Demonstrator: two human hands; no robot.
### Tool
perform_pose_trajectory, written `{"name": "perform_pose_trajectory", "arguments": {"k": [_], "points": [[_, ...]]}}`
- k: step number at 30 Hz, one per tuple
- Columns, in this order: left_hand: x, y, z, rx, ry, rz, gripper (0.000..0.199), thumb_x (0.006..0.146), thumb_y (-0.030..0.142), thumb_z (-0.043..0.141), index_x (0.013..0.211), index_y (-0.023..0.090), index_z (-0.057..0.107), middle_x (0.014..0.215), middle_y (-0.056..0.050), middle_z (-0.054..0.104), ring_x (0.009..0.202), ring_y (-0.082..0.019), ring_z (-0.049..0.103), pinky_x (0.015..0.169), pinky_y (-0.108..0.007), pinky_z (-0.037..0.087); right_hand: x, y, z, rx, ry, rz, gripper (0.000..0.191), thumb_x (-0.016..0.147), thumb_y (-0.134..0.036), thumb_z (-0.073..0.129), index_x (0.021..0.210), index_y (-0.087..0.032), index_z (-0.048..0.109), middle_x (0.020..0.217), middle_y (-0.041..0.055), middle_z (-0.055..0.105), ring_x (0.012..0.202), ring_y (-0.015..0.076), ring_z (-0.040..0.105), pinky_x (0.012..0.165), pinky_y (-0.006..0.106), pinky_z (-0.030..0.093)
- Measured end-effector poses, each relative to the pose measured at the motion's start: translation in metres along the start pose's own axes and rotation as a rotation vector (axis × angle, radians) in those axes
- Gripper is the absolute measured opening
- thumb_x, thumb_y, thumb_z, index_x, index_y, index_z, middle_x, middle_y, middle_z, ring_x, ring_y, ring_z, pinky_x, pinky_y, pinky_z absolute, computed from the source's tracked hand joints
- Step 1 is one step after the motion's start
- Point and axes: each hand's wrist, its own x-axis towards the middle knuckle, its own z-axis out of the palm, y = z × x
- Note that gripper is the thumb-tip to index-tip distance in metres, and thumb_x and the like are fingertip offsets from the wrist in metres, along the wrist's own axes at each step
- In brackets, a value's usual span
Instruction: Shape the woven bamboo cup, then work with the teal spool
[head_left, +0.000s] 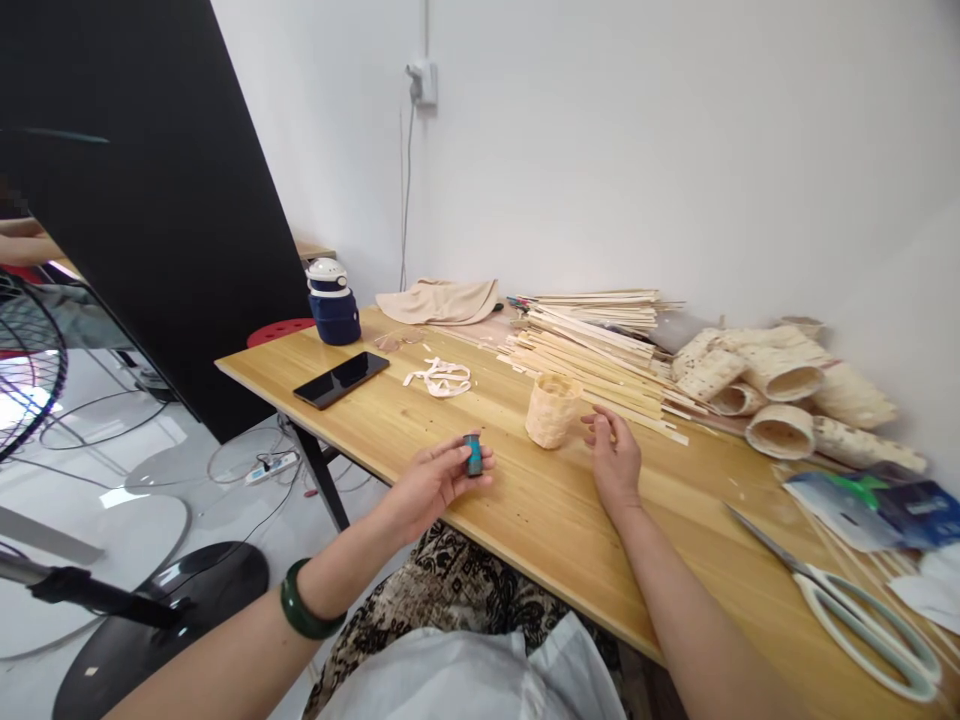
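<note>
My left hand [444, 483] is closed around a small teal cylinder with dark ends [473, 456], above the table's front edge. Its exact kind I cannot make out. Just to the right of a pale woven strip cup [551, 412], my right hand [615, 460] rests with loosely curled fingers apart and nothing in them. The cup stands upright on the wooden table [517, 515], close to the right fingertips. A loose tangle of pale thin strips [442, 378] lies to the left of the cup.
A phone [342, 379] and a blue and white jug [332, 303] are at the left. Long wooden strips [592, 345] lie at the back. Bark rolls [780, 385] and large scissors [847, 610] occupy the right. A fan [26, 360] stands off to the left.
</note>
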Motion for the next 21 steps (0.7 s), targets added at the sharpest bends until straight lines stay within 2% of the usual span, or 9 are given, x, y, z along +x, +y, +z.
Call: {"name": "perform_pose_trajectory", "arguments": {"k": [4,9,15,18,21], "points": [[0.002,-0.008,-0.001,0.040,-0.017,0.045,0.032,0.074,0.012,0.085,0.105,0.017,0.077,0.098,-0.007,0.076,0.088,-0.016,0.072,0.081,-0.027,0.060,-0.001,0.000,0.000,0.009,-0.028,0.028,0.055,0.086,-0.063,0.050,0.111,-0.017,0.068,0.100,0.0123,0.075,0.088,0.0237,0.068,0.078,0.041,0.059],[0.007,-0.016,-0.001,0.089,-0.046,0.057,0.036,0.068,0.030,0.093,0.096,0.013,0.076,0.087,-0.008,0.074,0.076,-0.019,0.072,0.072,-0.033,0.063,-0.001,0.000,0.000,0.027,-0.062,0.034,0.057,0.085,-0.066,0.051,0.107,-0.017,0.069,0.094,0.0115,0.075,0.087,0.0241,0.068,0.075,0.040,0.059],[0.010,-0.020,-0.005,0.065,-0.012,0.119,0.054,0.058,0.034,0.098,0.101,0.013,0.074,0.096,-0.008,0.076,0.092,-0.022,0.075,0.097,-0.040,0.060,-0.001,0.002,0.000,0.036,-0.093,0.047,0.063,0.084,-0.073,0.052,0.105,-0.017,0.070,0.089,0.0108,0.075,0.083,0.0237,0.069,0.070,0.038,0.059],[0.009,-0.021,-0.007,0.078,0.010,0.136,0.060,0.058,0.038,0.097,0.107,0.013,0.073,0.097,-0.009,0.078,0.093,-0.025,0.076,0.097,-0.044,0.060,0.001,0.004,0.001,0.033,-0.113,0.060,0.063,0.088,-0.072,0.049,0.106,-0.016,0.069,0.089,0.0107,0.074,0.083,0.0235,0.068,0.070,0.038,0.058],[0.007,-0.023,-0.008,0.119,0.018,0.131,0.061,0.059,0.038,0.096,0.109,0.013,0.073,0.098,-0.010,0.079,0.092,-0.027,0.077,0.094,-0.043,0.062,0.000,0.006,0.003,0.009,-0.131,0.079,0.049,0.098,-0.060,0.049,0.109,-0.016,0.068,0.092,0.0089,0.073,0.085,0.0211,0.068,0.074,0.038,0.059]]}}
